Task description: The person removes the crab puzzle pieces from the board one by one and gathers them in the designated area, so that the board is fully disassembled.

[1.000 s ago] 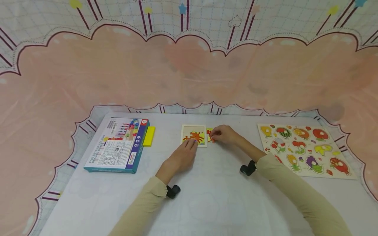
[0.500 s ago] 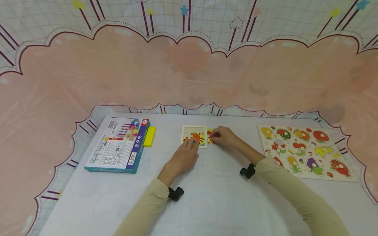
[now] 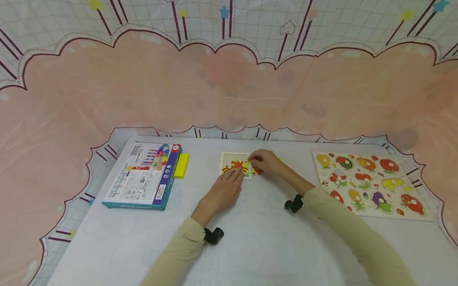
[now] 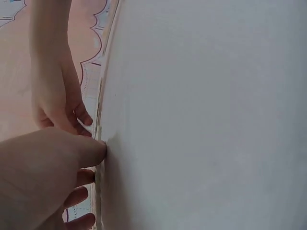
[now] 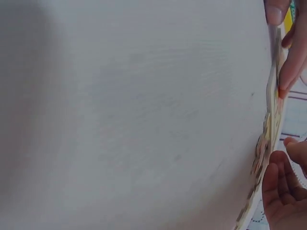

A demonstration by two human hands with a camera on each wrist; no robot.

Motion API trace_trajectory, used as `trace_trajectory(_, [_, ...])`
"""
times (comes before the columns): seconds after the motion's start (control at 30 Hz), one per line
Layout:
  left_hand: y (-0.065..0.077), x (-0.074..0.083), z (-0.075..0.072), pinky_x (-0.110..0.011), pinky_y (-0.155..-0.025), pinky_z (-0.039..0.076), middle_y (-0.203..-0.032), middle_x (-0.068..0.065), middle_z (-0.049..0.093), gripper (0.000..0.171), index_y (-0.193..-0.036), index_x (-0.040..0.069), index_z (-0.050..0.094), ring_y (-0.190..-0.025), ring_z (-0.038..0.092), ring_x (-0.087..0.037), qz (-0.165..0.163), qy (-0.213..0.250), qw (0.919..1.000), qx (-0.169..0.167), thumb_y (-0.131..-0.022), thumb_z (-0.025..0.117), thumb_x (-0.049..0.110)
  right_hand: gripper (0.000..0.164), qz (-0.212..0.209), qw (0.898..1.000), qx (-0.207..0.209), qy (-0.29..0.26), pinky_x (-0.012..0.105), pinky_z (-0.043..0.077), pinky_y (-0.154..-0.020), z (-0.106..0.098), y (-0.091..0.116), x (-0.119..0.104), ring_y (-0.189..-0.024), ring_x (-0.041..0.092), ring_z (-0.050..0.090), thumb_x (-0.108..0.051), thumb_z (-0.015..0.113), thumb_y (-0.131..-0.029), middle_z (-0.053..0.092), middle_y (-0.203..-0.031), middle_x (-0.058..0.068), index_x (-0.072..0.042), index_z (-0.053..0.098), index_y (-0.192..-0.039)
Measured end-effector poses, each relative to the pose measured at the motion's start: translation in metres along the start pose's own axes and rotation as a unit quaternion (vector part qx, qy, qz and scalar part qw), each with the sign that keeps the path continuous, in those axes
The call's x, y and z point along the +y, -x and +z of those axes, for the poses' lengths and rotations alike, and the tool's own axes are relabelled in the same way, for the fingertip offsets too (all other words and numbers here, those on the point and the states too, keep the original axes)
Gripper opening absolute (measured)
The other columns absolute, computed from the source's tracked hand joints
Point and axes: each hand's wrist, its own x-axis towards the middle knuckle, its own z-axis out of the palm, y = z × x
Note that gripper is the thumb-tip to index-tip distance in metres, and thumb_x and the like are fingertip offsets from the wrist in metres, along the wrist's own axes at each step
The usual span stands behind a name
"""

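Note:
A small square puzzle with a cream frame (image 3: 222,161) lies at the middle of the table's far side, with part of a red-orange animal picture laid in it. My left hand (image 3: 223,190) rests its extended fingers on the puzzle's near part, hiding some of it. At the frame's right edge, my right hand (image 3: 269,162) has thumb and forefinger together in a pinch, apparently on a puzzle piece that the fingers mostly hide. Red and yellow puzzle pieces (image 3: 256,171) lie beneath this hand, right of the frame. In the right wrist view my right hand (image 5: 285,191) is seen edge-on.
A boxed set (image 3: 141,174) lies at the left, with a yellow block (image 3: 181,165) against its right side. A fruit puzzle board (image 3: 372,184) covers the right part of the white table (image 3: 257,246). A patterned cloth (image 3: 229,95) hangs behind.
My right hand has moved slightly left from the loose pieces to the frame's right edge. A yellow bit now shows behind it. The left hand stays on the puzzle, fingers shifted slightly.

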Motion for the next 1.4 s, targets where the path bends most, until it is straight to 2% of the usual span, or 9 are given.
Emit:
trace_trajectory(0.17, [0.0, -0.001, 0.002, -0.043, -0.121, 0.026, -0.16, -0.011, 0.028, 0.052, -0.149, 0.004, 0.036, -0.148, 0.027, -0.027, 0.009, -0.004, 0.9999, -0.009, -0.103, 0.045, 0.026, 0.024, -0.025, 0.999, -0.01, -0.021, 0.032, 0.052, -0.084, 0.006, -0.015, -0.004, -0.091, 0.021, 0.056, -0.008, 0.054, -0.098, 0.067, -0.112, 0.014, -0.004, 0.068, -0.117])
trace_trajectory(0.33, [0.0, -0.002, 0.004, -0.044, -0.12, 0.027, -0.161, -0.008, 0.027, 0.052, -0.15, 0.006, 0.034, -0.148, 0.027, -0.026, 0.009, -0.007, 0.9998, -0.014, -0.103, 0.044, 0.026, 0.026, -0.032, 0.998, -0.039, -0.04, 0.039, 0.049, -0.101, 0.011, -0.027, -0.009, -0.108, 0.025, 0.061, -0.007, 0.051, -0.099, 0.067, -0.119, 0.014, -0.004, 0.067, -0.119])
trace_trajectory(0.43, [-0.001, -0.003, 0.005, -0.044, -0.12, 0.026, -0.161, -0.008, 0.026, 0.052, -0.15, 0.006, 0.034, -0.148, 0.027, -0.025, 0.01, -0.013, 0.9998, -0.015, -0.104, 0.043, 0.026, 0.027, -0.039, 0.997, -0.055, -0.039, 0.042, 0.046, -0.106, 0.012, -0.031, -0.013, -0.116, 0.028, 0.06, -0.006, 0.049, -0.1, 0.067, -0.12, 0.015, -0.003, 0.067, -0.119])
trace_trajectory(0.63, [-0.002, -0.003, 0.005, -0.044, -0.12, 0.027, -0.161, -0.009, 0.025, 0.052, -0.151, 0.006, 0.033, -0.148, 0.027, -0.026, 0.008, -0.023, 0.9996, -0.014, -0.103, 0.042, 0.027, 0.029, -0.029, 0.996, -0.079, -0.032, 0.043, 0.044, -0.109, 0.009, -0.034, -0.019, -0.12, 0.03, 0.057, -0.007, 0.046, -0.101, 0.065, -0.122, 0.016, -0.003, 0.068, -0.12])
trace_trajectory(1.0, [-0.002, -0.004, 0.007, -0.045, -0.118, 0.029, -0.16, -0.008, 0.028, 0.051, -0.15, 0.01, 0.036, -0.145, 0.03, -0.026, 0.016, -0.026, 0.9995, 0.006, -0.102, 0.041, 0.027, 0.033, 0.033, 0.991, -0.112, -0.066, 0.043, 0.041, -0.111, 0.01, -0.039, -0.016, -0.12, 0.025, 0.056, -0.009, 0.041, -0.103, 0.063, -0.132, 0.013, -0.007, 0.064, -0.127])
trace_trajectory(1.2, [-0.004, -0.002, 0.007, -0.046, -0.117, 0.03, -0.158, -0.01, 0.032, 0.05, -0.147, 0.008, 0.038, -0.142, 0.034, -0.029, 0.015, -0.027, 0.9993, 0.019, -0.1, 0.043, 0.024, 0.032, 0.064, 0.985, -0.121, -0.1, 0.04, 0.044, -0.107, 0.008, -0.038, -0.021, -0.11, 0.023, 0.053, -0.012, 0.041, -0.104, 0.061, -0.131, 0.013, -0.007, 0.063, -0.126])
trace_trajectory(1.4, [-0.005, 0.0, 0.003, -0.047, -0.117, 0.031, -0.158, -0.009, 0.032, 0.05, -0.147, 0.008, 0.038, -0.141, 0.034, -0.029, 0.003, -0.012, 0.9999, 0.007, -0.1, 0.044, 0.023, 0.029, 0.084, 0.983, -0.117, -0.116, 0.04, 0.041, -0.11, 0.009, -0.04, -0.022, -0.112, 0.022, 0.051, -0.015, 0.043, -0.103, 0.059, -0.131, 0.011, -0.008, 0.062, -0.124])
